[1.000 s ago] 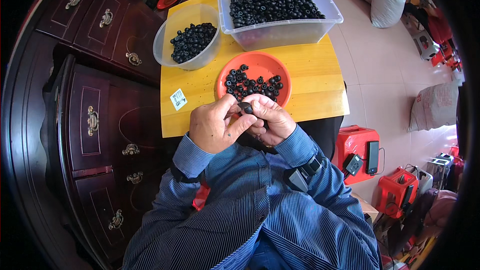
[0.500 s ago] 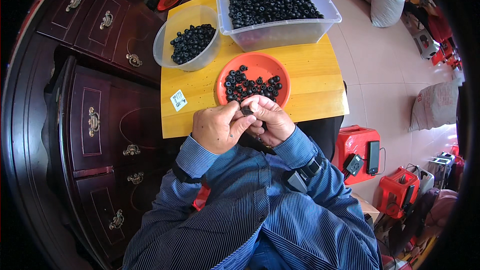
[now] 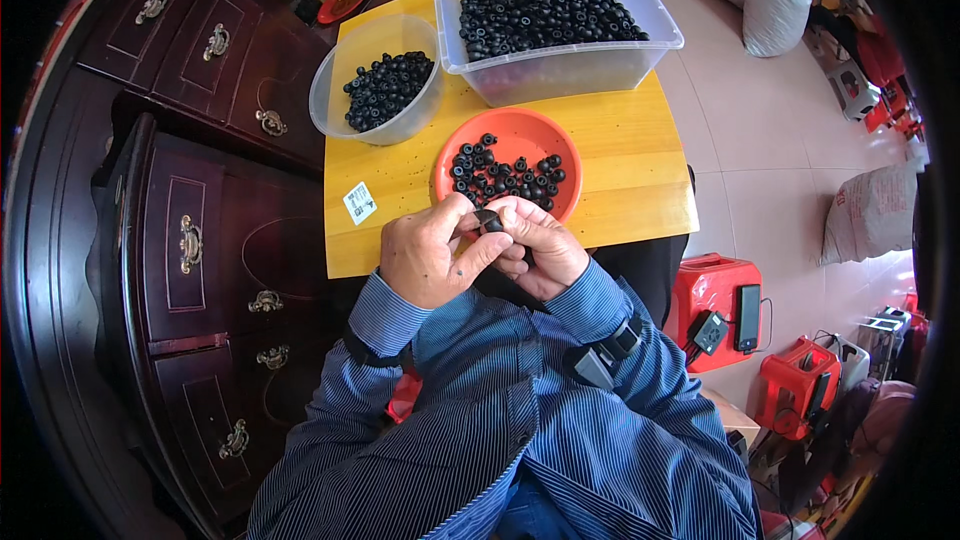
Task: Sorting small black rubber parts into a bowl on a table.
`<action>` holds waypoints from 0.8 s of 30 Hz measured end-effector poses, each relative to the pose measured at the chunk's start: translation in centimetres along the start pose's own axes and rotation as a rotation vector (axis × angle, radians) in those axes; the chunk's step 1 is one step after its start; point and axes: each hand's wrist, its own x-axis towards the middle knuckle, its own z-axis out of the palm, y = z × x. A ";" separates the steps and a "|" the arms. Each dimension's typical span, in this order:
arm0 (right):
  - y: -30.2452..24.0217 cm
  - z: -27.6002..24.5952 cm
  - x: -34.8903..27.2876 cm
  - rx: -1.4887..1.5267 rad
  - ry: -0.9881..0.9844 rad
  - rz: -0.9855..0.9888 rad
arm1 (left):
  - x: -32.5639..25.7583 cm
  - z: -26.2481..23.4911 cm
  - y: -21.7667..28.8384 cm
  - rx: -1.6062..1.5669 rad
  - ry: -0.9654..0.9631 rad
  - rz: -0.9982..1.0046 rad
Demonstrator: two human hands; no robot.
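Observation:
Both my hands meet just over the near rim of a red plate (image 3: 570,155). Between the fingertips is a small black round part (image 3: 491,224); its fine shape is partly covered. My left hand (image 3: 425,255) pinches it from the left with thumb and bent forefinger. From the other side, my right hand (image 3: 545,245) grips it with thumb and forefinger, the remaining fingers curled under. On the plate lie several loose black ring-like parts (image 3: 515,180), some with their round holes facing up.
A round clear tub (image 3: 322,100) of similar parts stands at the far left of the yellow table (image 3: 630,170). Behind the plate is a big clear bin (image 3: 560,75) heaped with them. A white label (image 3: 359,203) lies on the tabletop. Dark drawers (image 3: 190,240) flank the left; red stools (image 3: 715,275) stand right.
My left hand has tilted, its knuckles rising slightly, and more of the black part shows between my fingers. My right hand has barely moved.

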 end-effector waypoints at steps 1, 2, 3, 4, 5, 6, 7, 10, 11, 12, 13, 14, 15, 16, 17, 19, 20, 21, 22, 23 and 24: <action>0.0 0.0 0.0 0.000 0.000 0.000 | 0.0 0.2 -0.2 -0.005 0.023 0.032; 0.1 0.1 0.0 -0.006 -0.011 -0.006 | 0.0 0.2 -0.2 -0.005 0.023 0.031; 0.1 0.1 0.0 -0.011 -0.021 -0.013 | 0.0 0.2 -0.2 0.000 0.016 0.033; 0.0 0.0 -0.1 -0.011 -0.021 -0.013 | 0.0 0.2 -0.2 0.005 0.009 0.035; 0.0 -0.1 -0.1 -0.005 -0.013 -0.006 | 0.0 0.2 -0.2 0.005 0.009 0.035; 0.0 -0.2 -0.1 0.001 -0.006 0.000 | 0.0 0.2 -0.2 0.006 0.002 0.031; 0.0 -0.1 -0.1 0.001 -0.006 0.000 | 0.1 0.2 -0.3 0.006 -0.006 0.028; -0.1 0.1 -0.1 -0.022 0.019 0.002 | -0.3 0.7 -1.1 0.071 -0.054 0.027; 0.0 0.0 -0.1 -0.015 0.022 0.007 | -0.3 0.8 -1.0 0.071 -0.054 0.028; 0.0 -0.2 0.0 -0.007 0.024 0.013 | -0.4 0.8 -1.0 0.063 -0.047 0.035; 0.1 0.0 0.0 -0.007 0.024 0.014 | -0.4 0.8 -1.0 0.055 -0.039 0.042; 0.1 0.2 0.0 -0.005 0.042 0.021 | -0.4 0.7 -1.0 0.056 -0.039 0.041; 0.0 0.4 -0.1 -0.003 0.061 0.025 | -0.3 0.7 -0.9 -0.016 -0.013 0.032; 0.1 0.3 -0.1 -0.004 0.061 0.025 | -0.3 0.5 -0.8 -0.088 0.013 0.022; 0.1 0.1 0.0 -0.006 0.044 0.028 | -0.2 0.4 -0.5 -0.088 0.014 0.022; 0.1 0.0 0.1 -0.008 0.026 0.032 | -0.1 0.0 0.0 -0.147 0.050 -0.046; 0.1 0.2 0.1 -0.011 0.065 0.023 | -0.1 0.1 0.0 -0.147 0.052 -0.045; 0.2 0.4 0.1 -0.014 0.100 0.015 | -0.1 0.2 0.0 -0.158 0.075 -0.030; 0.3 0.3 0.2 -0.016 0.095 0.018 | -0.1 0.3 0.0 -0.169 0.099 -0.014; 0.4 0.1 0.2 -0.010 0.091 0.013 | -0.2 0.5 -0.1 -0.166 0.103 -0.014; 0.5 -0.1 0.4 -0.004 0.084 0.008 | -0.2 0.8 -0.4 -0.179 0.104 -0.006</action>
